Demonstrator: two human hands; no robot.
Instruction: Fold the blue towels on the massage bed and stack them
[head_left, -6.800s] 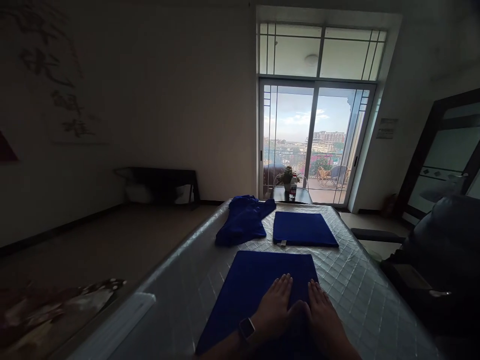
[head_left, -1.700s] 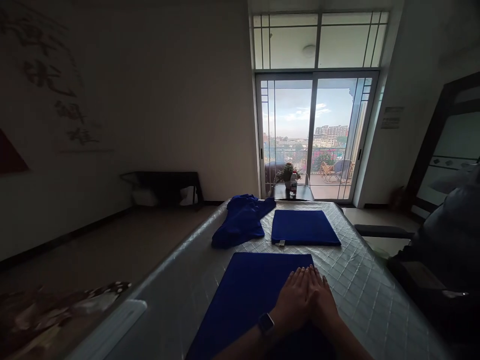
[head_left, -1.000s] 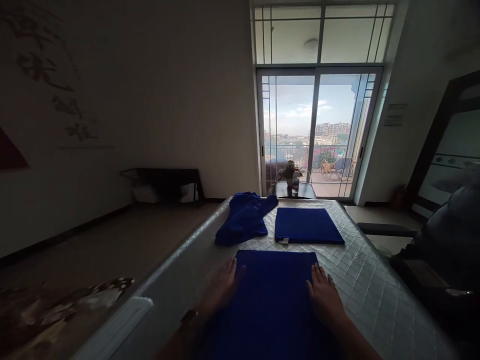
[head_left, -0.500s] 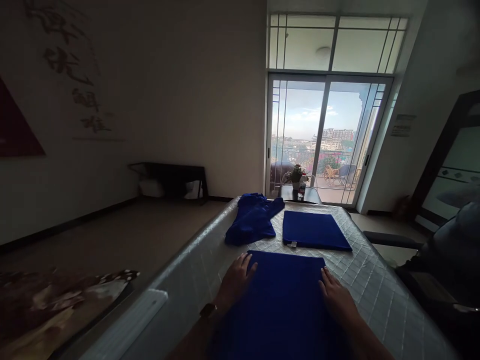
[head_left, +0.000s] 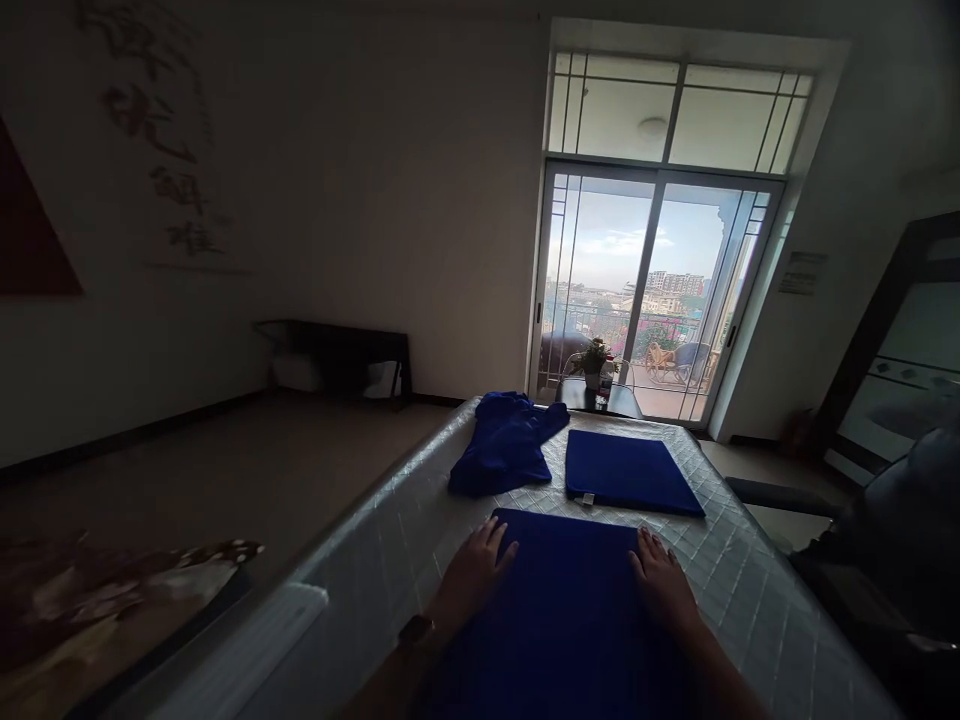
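Note:
Before me a flat blue cloth piece (head_left: 570,610), smooth and rectangular, lies on the silvery quilted mattress (head_left: 757,580). My left hand (head_left: 476,565) rests on its left edge near the far corner, fingers stretched out. On the far right corner lies my right hand (head_left: 664,575), also flat with the fingers extended. Beyond it to the right is a folded blue cloth (head_left: 634,470) with a small white tag on its near edge. A crumpled blue garment (head_left: 502,445) lies to the left of that one.
A pale flat strip (head_left: 247,650) lies along the mattress's left side. Patterned bedding (head_left: 135,610) is at the lower left. Past the far end stands a small table (head_left: 622,400) with a potted plant (head_left: 595,360). A dark bulky thing (head_left: 907,500) stands at the right.
My right hand has shifted slightly left, further onto the blue cloth's corner. The left hand stays at its edge. The camera view has tilted a little upward.

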